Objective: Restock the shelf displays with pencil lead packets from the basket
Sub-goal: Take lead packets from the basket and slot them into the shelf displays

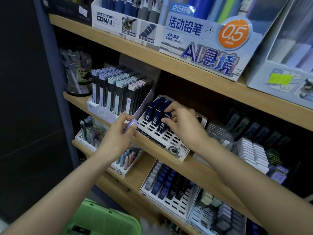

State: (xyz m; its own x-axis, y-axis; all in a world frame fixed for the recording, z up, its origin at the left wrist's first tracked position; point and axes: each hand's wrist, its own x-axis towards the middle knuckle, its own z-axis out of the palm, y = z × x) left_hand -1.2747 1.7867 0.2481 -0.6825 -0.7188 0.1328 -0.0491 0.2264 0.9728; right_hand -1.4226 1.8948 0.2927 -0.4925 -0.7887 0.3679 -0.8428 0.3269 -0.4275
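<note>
A white slotted display tray [171,141] leans on the middle shelf with several dark blue lead packets [155,114] standing in its upper slots. My right hand [184,124] reaches into the tray and pinches one dark blue packet [167,115] at its top, over a slot. My left hand [118,133] hovers at the tray's left corner and holds a small pale purple packet [133,123] between thumb and fingers. The green basket [103,217] sits low at the bottom left; its inside is not visible.
A white display of tall lead cases [116,92] stands left of the tray. The shelf below carries another slotted tray of HB packets [171,185] and a tray of pastel items [127,160]. Big pencil boxes [203,39] fill the top shelf.
</note>
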